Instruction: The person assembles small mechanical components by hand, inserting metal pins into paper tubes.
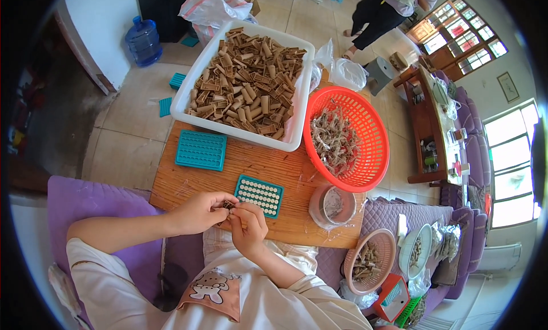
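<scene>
My left hand (205,211) and my right hand (249,226) meet over the near edge of the wooden table (171,184). Both are closed, fingertips pinched round a small dark brown piece (228,205); its exact kind is too small to make out. Just beyond my right hand lies a teal tray (240,200) with rows of white round pieces (260,196). Another teal tray (200,150), with ridged rows, lies farther left. At the back stands a white tub (240,135) heaped with brown half-tube pieces (248,84).
A red colander (374,136) of small, clear-wrapped bits stands at the right, with a clear round container (319,210) nearer me. Past the table's right edge are a pink basket (385,244) and a pale bowl (425,244). A person (379,16) stands at the far right.
</scene>
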`<state>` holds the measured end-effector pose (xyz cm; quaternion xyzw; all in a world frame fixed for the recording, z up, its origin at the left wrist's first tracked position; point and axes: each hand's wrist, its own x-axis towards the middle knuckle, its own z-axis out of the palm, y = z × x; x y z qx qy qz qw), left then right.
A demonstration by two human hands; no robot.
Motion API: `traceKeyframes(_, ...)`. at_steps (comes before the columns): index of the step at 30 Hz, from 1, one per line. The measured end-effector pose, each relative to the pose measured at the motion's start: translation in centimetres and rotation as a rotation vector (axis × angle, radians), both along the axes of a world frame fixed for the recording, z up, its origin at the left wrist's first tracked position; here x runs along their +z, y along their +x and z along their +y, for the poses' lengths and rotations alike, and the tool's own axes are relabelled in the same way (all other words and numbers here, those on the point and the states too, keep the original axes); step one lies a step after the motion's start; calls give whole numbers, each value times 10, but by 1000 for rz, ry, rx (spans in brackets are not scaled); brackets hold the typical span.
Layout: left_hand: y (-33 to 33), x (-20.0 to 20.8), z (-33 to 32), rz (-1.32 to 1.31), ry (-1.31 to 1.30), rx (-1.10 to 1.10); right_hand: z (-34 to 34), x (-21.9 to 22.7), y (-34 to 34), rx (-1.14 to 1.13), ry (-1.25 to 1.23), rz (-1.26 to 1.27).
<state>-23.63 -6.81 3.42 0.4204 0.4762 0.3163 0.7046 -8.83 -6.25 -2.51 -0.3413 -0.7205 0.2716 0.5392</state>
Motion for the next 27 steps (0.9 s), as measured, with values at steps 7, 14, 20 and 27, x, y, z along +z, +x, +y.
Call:
traceKeyframes(7,-3,-11,-4,263,197,-27,7,2,5,130,-72,-89)
traceKeyframes(14,-6,6,1,470,202,-203,19,9,13,341,-295,-44)
traceKeyframes(20,-6,-10,-4,372,153,-281,29,9,22,571,-909,47)
traceKeyframes(27,-8,-12,6,151,-91,-375,33,2,29,700,-911,-48)
